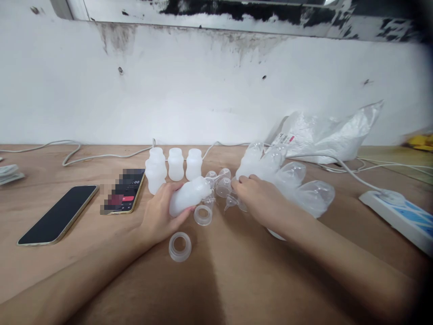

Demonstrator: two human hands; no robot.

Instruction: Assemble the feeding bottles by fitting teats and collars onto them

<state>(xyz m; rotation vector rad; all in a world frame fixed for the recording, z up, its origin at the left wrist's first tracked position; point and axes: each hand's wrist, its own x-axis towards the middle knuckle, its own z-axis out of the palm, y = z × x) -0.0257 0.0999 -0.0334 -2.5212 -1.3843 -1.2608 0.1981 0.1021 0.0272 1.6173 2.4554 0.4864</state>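
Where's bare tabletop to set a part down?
Bare: tabletop between left forearm and right forearm, nearer than the front ring; also between right forearm and power strip.
Crowded: between left hand and right hand, with the held bottle, second ring and small clear pieces.

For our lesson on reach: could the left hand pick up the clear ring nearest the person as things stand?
Probably not straight away: the left hand is wrapped around a white bottle. The way itself looks free, though: the clear ring lies close by, with nothing visible between.
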